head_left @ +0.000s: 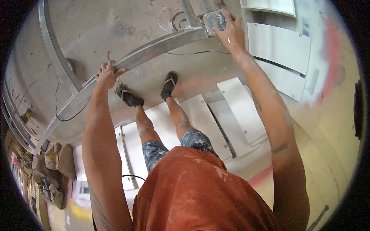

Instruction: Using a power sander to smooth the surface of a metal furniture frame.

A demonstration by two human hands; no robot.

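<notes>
My left hand (106, 75) grips the curved metal rail (154, 49), fingers wrapped over its edge. The rail's long axis climbs rightward to my right hand (230, 34), which is closed around a power tool (214, 21) pressed against the rail's far end.

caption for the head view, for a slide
Left hand steadies a curved metal frame; right hand presses a power tool onto it.

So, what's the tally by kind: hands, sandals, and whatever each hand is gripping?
Hands: 2, left hand and right hand
Black sandals: 2
Curved metal frame: 1, under the left hand
Clear round tool: 1, in the right hand
Total: 6
</notes>
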